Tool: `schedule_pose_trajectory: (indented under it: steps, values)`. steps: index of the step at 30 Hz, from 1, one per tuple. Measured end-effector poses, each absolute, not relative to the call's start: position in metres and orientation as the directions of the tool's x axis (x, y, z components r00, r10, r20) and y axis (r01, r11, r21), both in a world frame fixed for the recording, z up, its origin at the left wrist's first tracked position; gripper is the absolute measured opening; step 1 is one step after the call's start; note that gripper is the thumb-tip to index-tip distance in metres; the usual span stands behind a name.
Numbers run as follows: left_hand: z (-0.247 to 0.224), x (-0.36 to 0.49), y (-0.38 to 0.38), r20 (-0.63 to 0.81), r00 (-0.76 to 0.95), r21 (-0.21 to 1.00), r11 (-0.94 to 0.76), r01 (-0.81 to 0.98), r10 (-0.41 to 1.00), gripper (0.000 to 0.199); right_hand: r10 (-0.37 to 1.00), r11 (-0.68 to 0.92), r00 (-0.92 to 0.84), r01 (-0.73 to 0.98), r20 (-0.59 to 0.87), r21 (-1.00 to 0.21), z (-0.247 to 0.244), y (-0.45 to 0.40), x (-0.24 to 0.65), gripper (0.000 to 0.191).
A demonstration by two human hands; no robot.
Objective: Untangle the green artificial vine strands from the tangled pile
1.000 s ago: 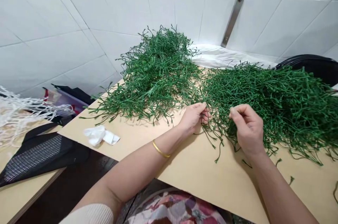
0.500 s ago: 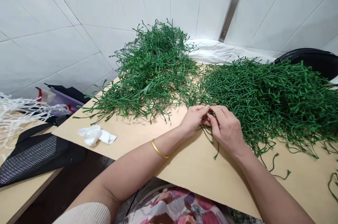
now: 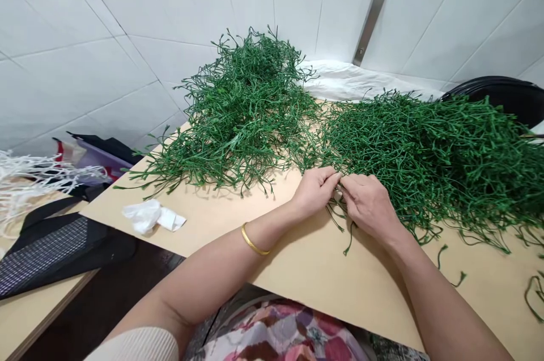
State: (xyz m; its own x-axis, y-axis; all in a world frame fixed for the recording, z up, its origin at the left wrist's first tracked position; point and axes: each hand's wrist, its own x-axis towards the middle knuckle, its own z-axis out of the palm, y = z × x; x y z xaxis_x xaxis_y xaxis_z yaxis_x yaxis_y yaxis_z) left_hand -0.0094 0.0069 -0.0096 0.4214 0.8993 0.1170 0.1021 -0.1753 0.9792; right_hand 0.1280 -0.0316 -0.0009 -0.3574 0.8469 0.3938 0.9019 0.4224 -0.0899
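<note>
My left hand (image 3: pixel 317 191) and my right hand (image 3: pixel 368 205) meet over the table, with their fingertips pinched together. Between them they grip a thin green cord (image 3: pixel 349 239), whose ends hang out below the fingers. The rest of that cord is hidden by my fingers. Just behind my hands lies a tangled heap of similar green cords (image 3: pixel 246 106) with small knobby or split tips. A second, wider heap of green cords (image 3: pixel 425 145) spreads to the right, close to my right hand.
A crumpled white tissue (image 3: pixel 147 216) lies on the tan tabletop (image 3: pixel 221 225) to the left. White cords (image 3: pixel 42 174) and a black mesh piece (image 3: pixel 46 247) rest on a lower surface at far left. Behind are a tiled wall, white cloth (image 3: pixel 357 80) and black round things (image 3: pixel 501 94).
My fingers have drawn closer together and my right hand has turned so its knuckles face up more. The camera view has shifted slightly; the heaps stay put.
</note>
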Motion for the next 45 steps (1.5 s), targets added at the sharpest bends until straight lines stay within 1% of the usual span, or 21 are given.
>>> schedule_pose_trajectory:
  steps: [2,5,7,9,10,12,14,16,17,19,20,22,24,25,28,31,34,37,40,42,45]
  values:
    - [-0.007,-0.009,0.007,0.000,0.476,0.999,0.015,-0.029,0.879,0.034,0.857,0.463,-0.341,0.839,0.387,-0.287,0.003,-0.032,0.131,0.026]
    - [-0.006,-0.008,0.012,-0.152,0.513,0.923,0.308,-0.233,0.845,0.031,0.873,0.485,-0.339,0.676,0.350,-0.554,0.012,-0.038,0.129,0.028]
    - [-0.006,-0.008,0.017,-0.233,0.467,0.840,0.419,-0.345,0.853,0.029,0.861,0.505,-0.387,0.580,0.329,-0.639,0.019,-0.043,0.125,0.026]
    - [-0.008,-0.009,0.022,-0.272,0.417,0.797,0.446,-0.407,0.867,0.028,0.849,0.527,-0.380,0.555,0.367,-0.643,0.025,-0.047,0.123,0.024]
    - [-0.009,-0.009,0.022,-0.267,0.412,0.797,0.439,-0.414,0.871,0.027,0.851,0.522,-0.313,0.590,0.422,-0.615,0.026,-0.048,0.124,0.022]
    - [-0.010,-0.009,0.021,-0.225,0.438,0.830,0.407,-0.382,0.870,0.025,0.821,0.434,-0.092,0.743,0.564,-0.510,0.028,-0.047,0.131,0.017]
    - [-0.011,-0.009,0.017,-0.183,0.485,0.875,0.367,-0.316,0.855,0.024,0.730,0.221,0.095,0.904,0.677,-0.365,0.027,-0.043,0.145,0.018]
    - [-0.011,-0.008,0.013,-0.156,0.510,0.911,0.322,-0.256,0.846,0.023,0.690,0.012,0.158,0.973,0.707,-0.229,0.027,-0.040,0.160,0.031]
    - [-0.011,-0.008,0.012,-0.147,0.511,0.923,0.304,-0.237,0.847,0.022,0.684,-0.054,0.163,0.983,0.711,-0.174,0.028,-0.040,0.166,0.034]
    - [-0.010,-0.007,0.011,-0.137,0.510,0.936,0.280,-0.214,0.849,0.021,0.687,-0.115,0.164,0.987,0.708,-0.117,0.031,-0.041,0.171,0.031]
    - [-0.010,-0.007,0.010,-0.130,0.513,0.943,0.266,-0.201,0.849,0.020,0.701,-0.102,0.154,0.988,0.697,-0.116,0.032,-0.042,0.169,0.026]
    - [-0.009,-0.006,0.008,-0.108,0.519,0.962,0.221,-0.160,0.848,0.018,0.758,0.005,0.123,0.981,0.641,-0.195,0.035,-0.044,0.160,0.021]
    - [-0.009,-0.005,0.005,-0.047,0.518,0.988,0.115,-0.101,0.854,0.017,0.842,0.141,0.077,0.924,0.535,-0.354,0.034,-0.043,0.146,0.023]
    - [-0.010,-0.005,0.004,0.007,0.516,0.998,0.029,-0.062,0.856,0.017,0.880,0.173,0.063,0.881,0.471,-0.441,0.032,-0.041,0.140,0.025]
    - [-0.013,-0.005,0.000,0.197,0.530,0.958,-0.278,0.076,0.824,0.019,0.948,0.133,0.075,0.791,0.310,-0.598,0.021,-0.032,0.127,0.027]
    - [-0.016,-0.005,-0.002,0.281,0.577,0.873,-0.454,0.179,0.767,0.020,0.957,0.120,0.099,0.722,0.274,-0.681,0.012,-0.024,0.125,0.021]
    - [-0.013,-0.007,-0.003,0.335,0.552,0.843,-0.505,0.186,0.763,0.019,0.956,0.119,0.142,0.609,0.256,-0.784,0.011,-0.022,0.127,0.018]
    - [-0.003,-0.011,-0.003,0.473,0.344,0.826,-0.544,0.148,0.811,0.021,0.953,0.126,0.190,0.455,0.235,-0.882,0.014,-0.023,0.130,0.017]
    - [0.007,-0.017,0.000,0.569,0.149,0.803,-0.585,0.109,0.809,0.021,0.958,0.143,0.195,0.317,0.212,-0.938,0.013,-0.022,0.134,0.016]
    - [0.009,-0.020,0.002,0.592,0.122,0.789,-0.604,0.113,0.797,0.022,0.957,0.160,0.189,0.290,0.220,-0.944,0.012,-0.021,0.136,0.017]
    - [0.008,-0.021,0.004,0.610,0.172,0.751,-0.633,0.185,0.774,0.023,0.963,0.184,0.138,0.298,0.233,-0.937,0.013,-0.022,0.136,0.019]
